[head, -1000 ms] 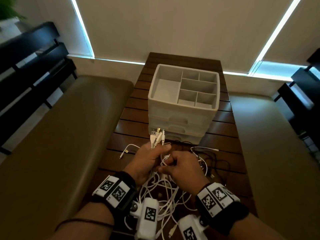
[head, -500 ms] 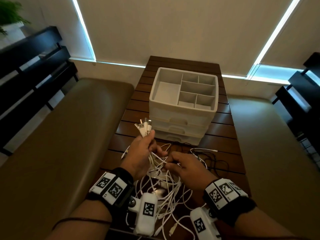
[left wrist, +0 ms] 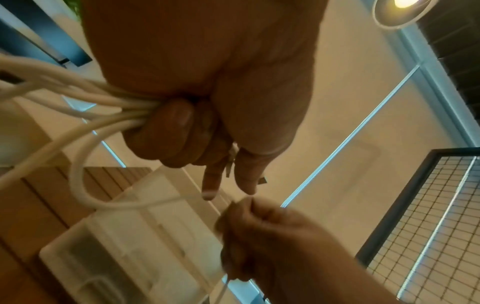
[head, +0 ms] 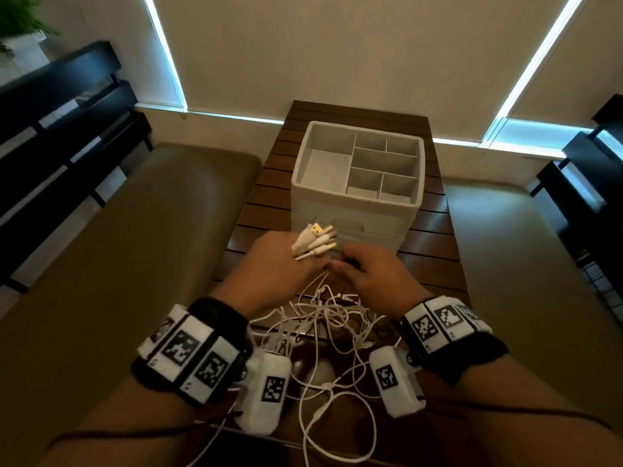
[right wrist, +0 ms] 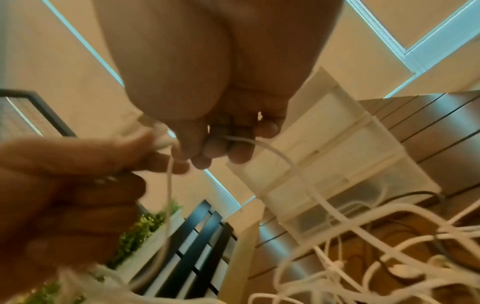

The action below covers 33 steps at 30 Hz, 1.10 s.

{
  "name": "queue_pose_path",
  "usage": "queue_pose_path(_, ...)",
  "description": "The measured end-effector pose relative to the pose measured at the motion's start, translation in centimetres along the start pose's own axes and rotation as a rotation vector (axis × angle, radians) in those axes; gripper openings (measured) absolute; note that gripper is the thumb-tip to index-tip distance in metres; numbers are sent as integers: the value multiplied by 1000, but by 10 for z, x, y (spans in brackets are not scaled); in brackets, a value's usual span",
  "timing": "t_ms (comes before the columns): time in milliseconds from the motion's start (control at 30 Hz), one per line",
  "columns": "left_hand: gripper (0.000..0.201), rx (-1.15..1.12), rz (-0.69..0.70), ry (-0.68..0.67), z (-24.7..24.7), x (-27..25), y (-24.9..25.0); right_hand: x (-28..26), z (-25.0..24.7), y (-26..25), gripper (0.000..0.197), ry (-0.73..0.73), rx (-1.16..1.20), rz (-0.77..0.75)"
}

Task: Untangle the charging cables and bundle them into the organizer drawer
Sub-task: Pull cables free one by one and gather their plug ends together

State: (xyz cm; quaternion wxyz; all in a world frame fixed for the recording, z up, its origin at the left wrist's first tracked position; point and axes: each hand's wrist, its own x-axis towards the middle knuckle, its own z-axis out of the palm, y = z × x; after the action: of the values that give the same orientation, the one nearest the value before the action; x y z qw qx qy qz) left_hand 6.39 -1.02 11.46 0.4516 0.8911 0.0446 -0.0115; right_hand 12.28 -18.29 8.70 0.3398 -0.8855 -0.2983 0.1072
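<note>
My left hand (head: 283, 261) grips a bunch of white cable ends, their USB plugs (head: 315, 242) fanning out past the fist toward the organizer. In the left wrist view the cords (left wrist: 85, 102) run through my curled fingers (left wrist: 176, 131). My right hand (head: 367, 271) sits right beside it and pinches one thin white cable (right wrist: 262, 146) between fingertips. A tangle of white cables (head: 323, 328) lies on the wooden table (head: 428, 264) under both wrists. The white organizer (head: 357, 203) stands just beyond the hands, its drawers closed and its top tray compartments bare.
Brown cushioned benches (head: 135, 251) flank the narrow table on both sides. Black slatted shelving (head: 60, 123) stands at far left and a black wire rack (left wrist: 415, 226) at right. A dark cable (right wrist: 415, 194) lies by the organizer's base.
My left hand has carried the bunch of plugs to the right, in front of the organizer. The right hand rose from the tangle to meet it, pinching a cable.
</note>
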Motion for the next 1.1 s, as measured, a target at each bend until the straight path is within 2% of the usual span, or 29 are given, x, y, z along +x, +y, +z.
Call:
queue_pose_path(67,21,-26,-16,-12,12,0,3,3,-6,-4,15,55,19,-42)
queue_pose_path(133,23,-29,-51,13,14,-2,8,2,-8,1,10,28,117,-36)
queue_pose_path(233,19,-113,-178,166,-4,-1,10,-12,-8,20,15,-82,237,105)
queue_pose_path(333,10,-16,-251,319,-37,0,5,-27,-7,46,18,-117,229,230)
queue_pose_path(400,11,149,-245,312,-48,-2,1,-30,-7,49,19,-129,177,236)
queue_pose_path(467,11,288,-180,275,-43,-5,3,-26,-7,38,19,-160,110,199)
queue_pose_path(567,4,213,-97,184,-16,-11,21,-14,-8,17,16,-210,50,102)
queue_pose_path(667,16,89,-87,31,8,-9,24,-6,-11,8,16,-180,109,24)
queue_pose_path(733,19,26,-123,-5,12,-7,22,-6,-13,9,16,-157,209,5)
queue_pose_path(833,17,-11,-149,74,2,-5,25,-12,-12,20,5,-163,259,64)
queue_pose_path(900,13,-69,-154,180,-12,-6,30,-16,-10,31,7,-157,260,123)
queue_pose_path(967,16,-84,-150,249,-27,-10,37,-14,-9,40,10,-173,153,150)
queue_pose_path(1033,20,-21,-164,262,-36,-13,41,-11,-11,43,12,-163,17,168)
queue_pose_path(1100,21,146,-180,271,-42,-13,41,-8,-17,34,14,-95,13,169)
